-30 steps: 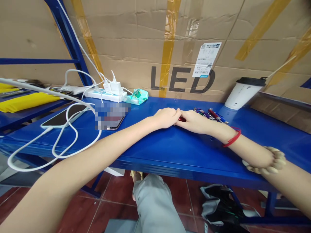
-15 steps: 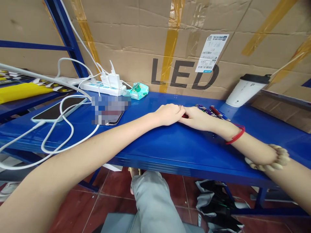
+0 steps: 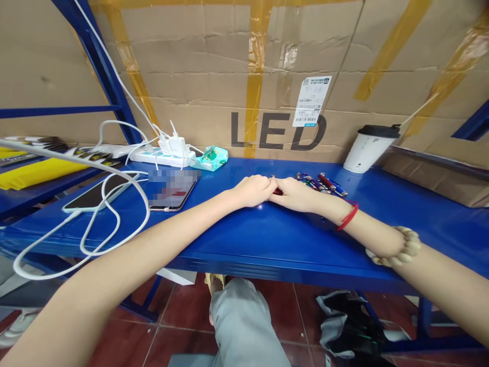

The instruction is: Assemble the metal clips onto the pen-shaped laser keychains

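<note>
My left hand (image 3: 252,189) and my right hand (image 3: 293,193) rest on the blue shelf (image 3: 267,234), fingertips meeting. Both are curled round a small red pen-like item (image 3: 277,191) that shows only as a sliver between them. Just behind my right hand lies a small pile of several similar coloured pens (image 3: 320,182). My right forearm wears a red string (image 3: 347,216) and a pale bead bracelet (image 3: 397,251).
Two phones (image 3: 97,193) (image 3: 172,193) lie at the left with looping white cables (image 3: 95,224) running to a power strip (image 3: 162,155). A teal tissue pack (image 3: 210,157) and a white cup with black lid (image 3: 369,148) stand by the cardboard box (image 3: 275,76).
Both hands stay joined on the red item. Only the camera view has shifted slightly.
</note>
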Motion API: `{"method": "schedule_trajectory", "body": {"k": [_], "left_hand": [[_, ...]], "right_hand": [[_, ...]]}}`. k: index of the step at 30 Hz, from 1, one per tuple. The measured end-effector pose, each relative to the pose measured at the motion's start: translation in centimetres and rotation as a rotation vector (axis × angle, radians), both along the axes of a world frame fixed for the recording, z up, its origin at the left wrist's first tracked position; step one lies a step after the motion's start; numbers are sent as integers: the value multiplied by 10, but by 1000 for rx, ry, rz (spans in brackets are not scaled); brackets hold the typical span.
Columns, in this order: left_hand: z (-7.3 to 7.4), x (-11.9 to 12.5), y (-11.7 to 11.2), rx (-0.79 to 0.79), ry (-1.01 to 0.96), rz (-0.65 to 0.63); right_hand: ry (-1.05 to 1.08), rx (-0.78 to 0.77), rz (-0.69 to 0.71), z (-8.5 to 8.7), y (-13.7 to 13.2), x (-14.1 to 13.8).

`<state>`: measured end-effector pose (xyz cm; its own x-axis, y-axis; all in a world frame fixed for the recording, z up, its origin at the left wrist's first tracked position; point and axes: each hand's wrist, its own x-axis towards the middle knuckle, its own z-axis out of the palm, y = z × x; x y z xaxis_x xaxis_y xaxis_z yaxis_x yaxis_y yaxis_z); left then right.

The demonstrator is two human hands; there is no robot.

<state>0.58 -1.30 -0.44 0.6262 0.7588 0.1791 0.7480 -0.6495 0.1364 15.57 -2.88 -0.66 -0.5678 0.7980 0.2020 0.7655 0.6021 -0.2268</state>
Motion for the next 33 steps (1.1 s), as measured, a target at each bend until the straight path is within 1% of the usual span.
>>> {"method": "schedule_trajectory", "body": {"k": [3, 7, 13, 21, 26, 33], "left_hand": [[1, -1, 0, 15, 23, -10], [0, -1, 1, 8, 20, 19], [2, -1, 0, 6, 47, 6], [2, -1, 0, -25, 21, 38], [1, -2, 2, -17, 13, 41], [4, 0, -2, -18, 22, 39]], "right_hand": [[3, 14, 15, -1, 1, 1], [0, 30, 12, -1, 2, 2], [-3, 22, 16, 0, -1, 1], [0, 21, 20, 3, -3, 0], [-1, 26, 29, 2, -1, 0], [-24, 19, 1, 3, -2, 0]]}}
